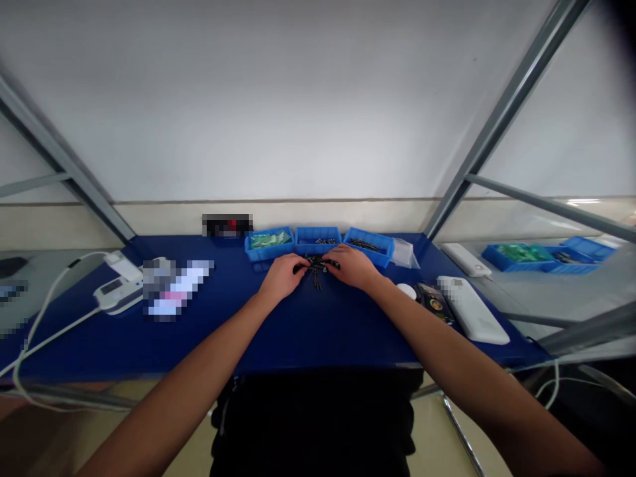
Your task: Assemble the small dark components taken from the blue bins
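Note:
My left hand (284,275) and my right hand (352,266) face each other over a small pile of thin dark screw-like pieces (317,278) on the blue table (318,331). The fingers of both hands are closed at the pile's two sides. Dark bits show at the fingertips, too small to make out. Just behind the hands stand three blue bins: the left bin (271,252) holds green packets, the middle bin (318,232) a few small metal pieces, and the right bin (383,259) long dark pieces.
To the left lie a white power strip (122,293) with cables and a blurred-out phone-like object (179,291). Clear plastic bags (403,253) touch the right bin. Farther right are a round white lid (406,290), a dark packet (434,303) and a white box (472,310). Metal posts (501,119) frame the table.

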The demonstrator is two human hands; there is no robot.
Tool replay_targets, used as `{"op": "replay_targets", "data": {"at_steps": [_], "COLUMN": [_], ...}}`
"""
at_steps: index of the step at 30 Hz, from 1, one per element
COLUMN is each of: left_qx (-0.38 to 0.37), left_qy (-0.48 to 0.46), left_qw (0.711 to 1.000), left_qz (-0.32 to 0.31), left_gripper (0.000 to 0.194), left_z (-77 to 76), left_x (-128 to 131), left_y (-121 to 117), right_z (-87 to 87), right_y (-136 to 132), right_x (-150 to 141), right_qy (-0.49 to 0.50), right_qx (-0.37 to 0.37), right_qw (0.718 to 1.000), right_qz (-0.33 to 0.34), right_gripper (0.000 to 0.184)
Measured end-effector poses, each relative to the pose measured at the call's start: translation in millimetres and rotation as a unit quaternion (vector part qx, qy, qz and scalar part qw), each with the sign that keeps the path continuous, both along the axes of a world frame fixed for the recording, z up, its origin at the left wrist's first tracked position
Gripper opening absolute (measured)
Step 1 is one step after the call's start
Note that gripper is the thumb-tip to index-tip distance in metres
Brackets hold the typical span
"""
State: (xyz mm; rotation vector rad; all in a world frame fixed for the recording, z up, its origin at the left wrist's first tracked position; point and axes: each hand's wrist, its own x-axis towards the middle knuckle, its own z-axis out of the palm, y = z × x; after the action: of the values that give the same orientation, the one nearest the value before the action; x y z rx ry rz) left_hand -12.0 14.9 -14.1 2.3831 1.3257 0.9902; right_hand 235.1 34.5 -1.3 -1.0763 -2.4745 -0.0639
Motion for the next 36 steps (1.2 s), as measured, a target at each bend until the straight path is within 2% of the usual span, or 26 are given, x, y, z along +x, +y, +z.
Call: {"op": "replay_targets", "data": {"at_steps": [6,14,26,30,33,36], "left_qx": [-0.004,-0.005,0.022,0.049,0.040,0.037], "left_qy": [-0.003,-0.011,-0.001,0.009,-0.008,-0.030], "left_qw": [1.000,1.000,0.999,0.996,0.998,0.999], "left_qz": [0.010,0.016,0.040,0.068,0.038,0.007], "left_gripper": [0.018,0.019,0.016,0.017,0.023,0.030], "left_z": [-2.1,-5.7,-4.7,-0.6,3.9,8.1], "left_x": [-1.1,-3.2,-3.5,-2.0,2.5,8.3], "left_y": [0.9,3.0,2.7,-0.5,-5.4,-10.9], "right_z": [-1.6,2.9,4.6,7.5,11.6,14.8], "right_y": [5.0,0.0,2.2,-2.0,-8.2,-15.0], "right_x": [-1.5,-3.6,-1.7,-6.5,-11.9,-17.2], "right_qy": [-0.008,0.000,-0.006,0.089,0.190,0.247], "right_qx": [-0.020,-0.029,-0.029,-0.023,-0.040,-0.072], "right_qw": [0.999,0.999,0.999,0.995,0.980,0.966], "right_qz": [0.031,-0.024,-0.045,-0.045,-0.031,-0.004], "right_gripper": [0.026,0.024,0.019,0.024,0.025,0.019]}}
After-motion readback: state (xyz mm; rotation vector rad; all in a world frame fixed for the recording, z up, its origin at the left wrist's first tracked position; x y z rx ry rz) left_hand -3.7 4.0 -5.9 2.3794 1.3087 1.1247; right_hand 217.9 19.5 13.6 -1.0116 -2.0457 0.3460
